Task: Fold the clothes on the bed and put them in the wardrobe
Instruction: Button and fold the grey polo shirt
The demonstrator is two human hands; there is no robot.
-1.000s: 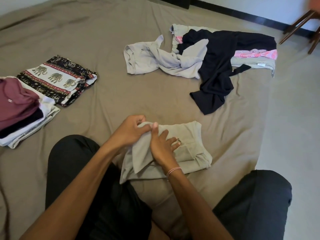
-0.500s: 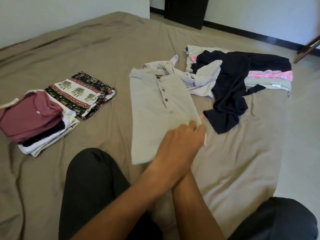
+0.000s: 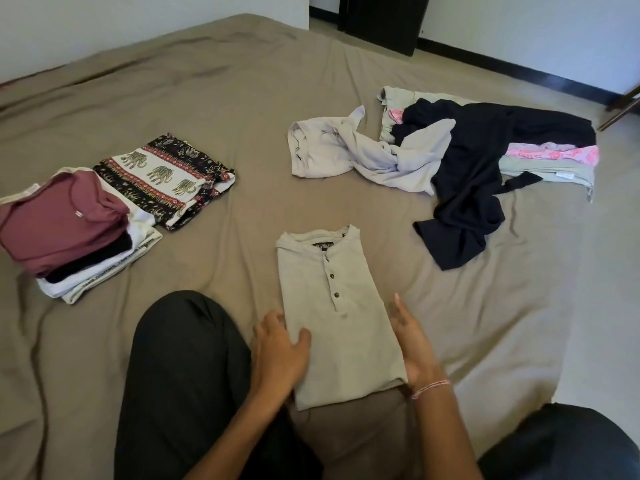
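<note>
A grey button-neck shirt (image 3: 332, 306), folded into a long narrow strip, lies flat on the brown bed (image 3: 225, 98) right in front of me, collar pointing away. My left hand (image 3: 280, 351) rests at its lower left edge with the thumb on top of the cloth. My right hand (image 3: 412, 344) lies along the right edge with straight fingers. Unfolded clothes lie at the far right: a light grey garment (image 3: 346, 150), a black one (image 3: 478, 174) and a pink one (image 3: 554, 154).
On the left sit a folded stack topped by a maroon shirt (image 3: 69, 220) and a folded elephant-print piece (image 3: 166, 178). My knees in dark trousers (image 3: 180, 375) flank the shirt. A dark door or cabinet (image 3: 381, 19) stands at the back; the floor (image 3: 616, 254) lies to the right.
The grey shirt went from a bunched bundle in both hands to a lifted strip and now lies flat on the bed. My hands have parted to its two sides.
</note>
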